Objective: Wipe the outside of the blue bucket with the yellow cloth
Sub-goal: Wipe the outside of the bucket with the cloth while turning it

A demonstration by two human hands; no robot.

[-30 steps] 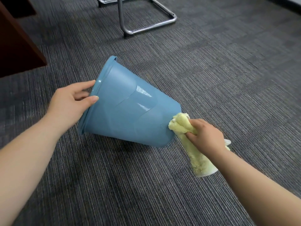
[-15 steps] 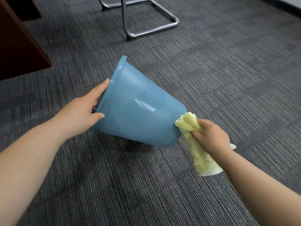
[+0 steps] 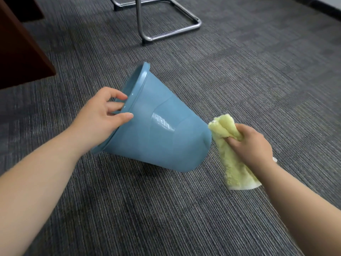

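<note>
The blue bucket (image 3: 158,130) is tipped on its side over the grey carpet, rim to the upper left, base to the lower right. My left hand (image 3: 103,115) grips the rim, fingers inside and thumb on the outer wall. My right hand (image 3: 251,145) clutches the bunched yellow cloth (image 3: 230,154) just right of the bucket's base. The cloth's top fold touches or nearly touches the base edge; its tail hangs down to the carpet.
A chrome chair frame (image 3: 166,24) stands on the carpet beyond the bucket. A dark reddish-brown furniture panel (image 3: 20,52) fills the upper left. Grey striped carpet (image 3: 166,218) spreads all around.
My left hand shifted its grip on the rim, fingers now inside. The bucket turned, its glossy highlight moving round the wall. The cloth stays by the base.
</note>
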